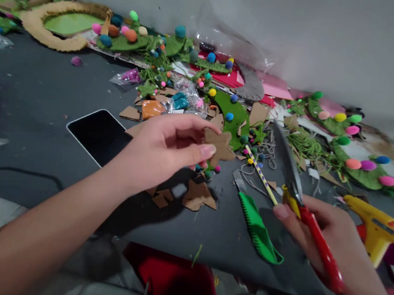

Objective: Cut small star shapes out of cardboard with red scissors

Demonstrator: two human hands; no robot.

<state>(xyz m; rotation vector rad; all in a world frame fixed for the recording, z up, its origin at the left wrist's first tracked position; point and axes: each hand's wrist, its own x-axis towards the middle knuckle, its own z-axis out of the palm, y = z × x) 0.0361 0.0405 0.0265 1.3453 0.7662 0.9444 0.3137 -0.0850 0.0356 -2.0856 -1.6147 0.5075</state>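
Observation:
My left hand pinches a small brown cardboard star between thumb and fingers, held above the dark table. My right hand grips red-handled scissors, their grey blades pointing up and away, blades closed or nearly so. Brown cardboard offcuts lie on the table under the star. A green utility knife lies between my two hands.
A phone lies screen-up at left. A yellow glue gun rests at right. Along the wall are green felt pieces with coloured pom-poms, a straw wreath ring, plastic bags and a striped stick.

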